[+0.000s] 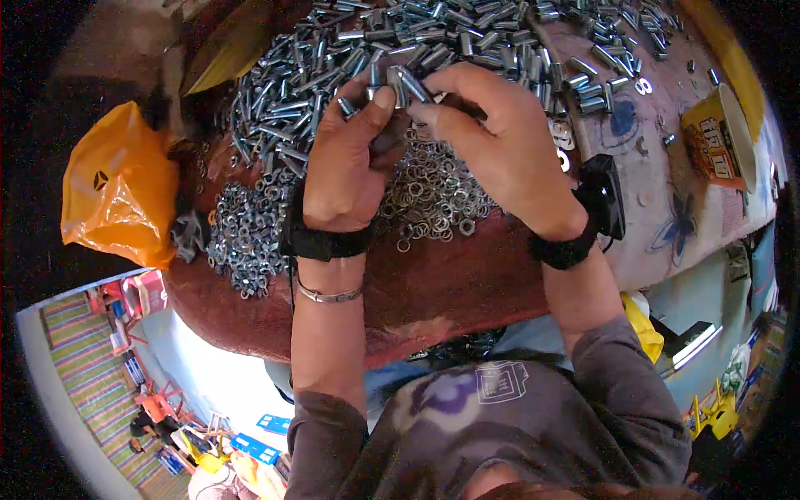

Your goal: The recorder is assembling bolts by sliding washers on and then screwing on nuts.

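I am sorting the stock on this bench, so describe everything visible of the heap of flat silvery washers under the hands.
The heap of flat silvery washers is a loose mound of small shiny metal rings, each with a round hole, lying jumbled and overlapping on the worn reddish-brown table top. It sits near the table's front edge, below the left hand and right hand, which partly hide it. A few rings lie strayed at its near rim. A separate pile of silvery nuts lies to its left.
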Action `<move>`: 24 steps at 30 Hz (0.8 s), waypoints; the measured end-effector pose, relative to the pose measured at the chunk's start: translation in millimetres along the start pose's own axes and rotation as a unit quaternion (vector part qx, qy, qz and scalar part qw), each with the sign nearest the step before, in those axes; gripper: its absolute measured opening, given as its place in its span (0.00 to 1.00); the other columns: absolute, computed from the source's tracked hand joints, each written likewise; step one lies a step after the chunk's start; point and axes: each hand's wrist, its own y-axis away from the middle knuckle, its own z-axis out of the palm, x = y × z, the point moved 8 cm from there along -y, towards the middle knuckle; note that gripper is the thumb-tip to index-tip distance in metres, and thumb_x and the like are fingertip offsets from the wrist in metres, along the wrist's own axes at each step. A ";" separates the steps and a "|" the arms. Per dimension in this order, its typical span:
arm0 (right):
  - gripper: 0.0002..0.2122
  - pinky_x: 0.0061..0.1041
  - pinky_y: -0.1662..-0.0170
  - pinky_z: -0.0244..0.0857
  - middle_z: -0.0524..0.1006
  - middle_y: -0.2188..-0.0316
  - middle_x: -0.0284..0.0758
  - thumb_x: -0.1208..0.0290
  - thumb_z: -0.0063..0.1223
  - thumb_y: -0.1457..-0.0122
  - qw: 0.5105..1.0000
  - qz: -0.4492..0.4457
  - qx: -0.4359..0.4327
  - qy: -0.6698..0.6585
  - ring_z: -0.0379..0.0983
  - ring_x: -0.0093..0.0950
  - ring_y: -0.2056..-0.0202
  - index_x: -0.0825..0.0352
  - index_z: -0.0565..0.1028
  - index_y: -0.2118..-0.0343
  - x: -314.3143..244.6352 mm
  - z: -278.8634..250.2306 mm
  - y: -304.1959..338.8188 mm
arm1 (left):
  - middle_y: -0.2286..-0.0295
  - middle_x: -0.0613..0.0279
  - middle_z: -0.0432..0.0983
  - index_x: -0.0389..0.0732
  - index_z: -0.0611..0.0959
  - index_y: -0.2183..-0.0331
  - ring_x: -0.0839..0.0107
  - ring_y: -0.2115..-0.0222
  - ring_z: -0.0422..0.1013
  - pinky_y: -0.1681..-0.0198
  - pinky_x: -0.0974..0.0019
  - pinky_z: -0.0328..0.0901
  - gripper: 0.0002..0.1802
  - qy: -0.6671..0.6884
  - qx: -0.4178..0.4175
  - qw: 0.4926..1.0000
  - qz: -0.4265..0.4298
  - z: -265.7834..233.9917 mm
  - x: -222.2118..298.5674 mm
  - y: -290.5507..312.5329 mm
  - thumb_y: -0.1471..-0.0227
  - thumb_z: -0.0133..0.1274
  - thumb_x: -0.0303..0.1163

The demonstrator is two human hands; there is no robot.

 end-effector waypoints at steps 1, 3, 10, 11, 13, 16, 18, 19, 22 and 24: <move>0.06 0.31 0.73 0.62 0.72 0.79 0.43 0.73 0.52 0.52 1.000 -0.002 -0.004 -0.002 0.70 0.41 0.75 0.69 0.72 0.72 -2.1 1.3 0.1 | 0.76 0.68 0.73 0.42 0.73 0.61 0.81 0.79 0.67 0.82 0.81 0.54 0.13 0.024 -0.003 1.000 0.007 -1.0 2.1 2.6 0.50 0.52 0.32; 0.06 0.31 0.73 0.62 0.72 0.78 0.44 0.72 0.53 0.52 0.999 -0.009 -0.032 0.020 0.70 0.42 0.75 0.69 0.71 0.72 -5.3 5.2 -0.1 | 0.75 0.67 0.74 0.42 0.73 0.60 0.81 0.79 0.67 0.82 0.81 0.54 0.13 0.036 -0.005 0.999 0.016 -4.9 3.9 4.4 0.50 0.52 0.32; 0.05 0.17 0.75 0.57 0.70 0.79 0.30 0.75 0.53 0.50 0.988 -0.079 -0.096 0.086 0.63 0.18 0.78 0.69 0.71 0.71 -4.4 21.4 6.4 | 0.74 0.65 0.74 0.41 0.73 0.60 0.81 0.79 0.66 0.83 0.80 0.54 0.13 0.023 0.013 0.999 0.039 -14.4 9.5 11.3 0.49 0.51 0.30; 0.05 0.17 0.75 0.57 0.70 0.79 0.30 0.75 0.53 0.50 0.988 -0.079 -0.097 0.085 0.63 0.18 0.78 0.69 0.71 0.71 -7.3 21.5 6.4 | 0.74 0.65 0.74 0.41 0.73 0.60 0.81 0.79 0.66 0.83 0.80 0.54 0.13 0.023 0.015 0.999 0.040 -16.6 8.7 11.9 0.49 0.51 0.30; 0.05 0.16 0.75 0.56 0.70 0.79 0.28 0.76 0.52 0.49 0.990 0.037 -0.131 -0.030 0.63 0.16 0.78 0.69 0.72 0.70 0.2 23.9 5.5 | 0.73 0.68 0.73 0.41 0.72 0.61 0.82 0.78 0.66 0.81 0.80 0.57 0.13 0.002 0.057 0.996 0.064 -26.7 9.4 13.2 0.50 0.51 0.29; 0.07 0.30 0.71 0.63 0.73 0.77 0.42 0.73 0.52 0.51 0.999 -0.019 -0.025 0.001 0.71 0.39 0.74 0.68 0.73 0.70 -8.8 7.7 0.6 | 0.73 0.70 0.71 0.40 0.73 0.62 0.83 0.78 0.65 0.79 0.82 0.58 0.13 -0.062 0.101 0.991 0.062 -24.9 13.5 23.6 0.52 0.53 0.28; 0.06 0.29 0.71 0.63 0.73 0.77 0.42 0.73 0.52 0.51 0.999 -0.032 0.002 0.025 0.71 0.38 0.75 0.68 0.73 0.70 -8.4 4.2 0.6 | 0.73 0.71 0.71 0.41 0.73 0.63 0.83 0.78 0.65 0.78 0.81 0.58 0.13 -0.065 0.096 0.991 0.072 -27.8 13.3 25.6 0.53 0.54 0.28; 0.05 0.28 0.71 0.63 0.73 0.77 0.42 0.74 0.51 0.51 0.997 -0.045 0.030 0.048 0.71 0.38 0.75 0.68 0.73 0.70 -9.9 0.1 0.8 | 0.73 0.71 0.71 0.41 0.73 0.63 0.84 0.77 0.65 0.78 0.81 0.59 0.13 -0.069 0.091 0.990 0.082 -28.0 14.4 26.7 0.54 0.55 0.28; 0.05 0.28 0.72 0.63 0.73 0.78 0.42 0.74 0.51 0.50 0.997 -0.063 0.021 0.040 0.71 0.38 0.75 0.68 0.73 0.71 -11.6 1.4 0.6 | 0.73 0.72 0.72 0.42 0.74 0.65 0.84 0.78 0.65 0.78 0.81 0.59 0.12 -0.062 0.094 0.989 0.093 -26.4 16.4 30.8 0.55 0.56 0.28; 0.05 0.28 0.72 0.63 0.73 0.78 0.42 0.74 0.51 0.50 0.997 -0.064 0.007 0.032 0.71 0.38 0.75 0.68 0.73 0.71 -9.0 5.4 0.9 | 0.74 0.73 0.72 0.42 0.74 0.65 0.85 0.78 0.65 0.78 0.81 0.59 0.12 -0.063 0.096 0.990 0.087 -29.6 15.1 31.8 0.55 0.57 0.28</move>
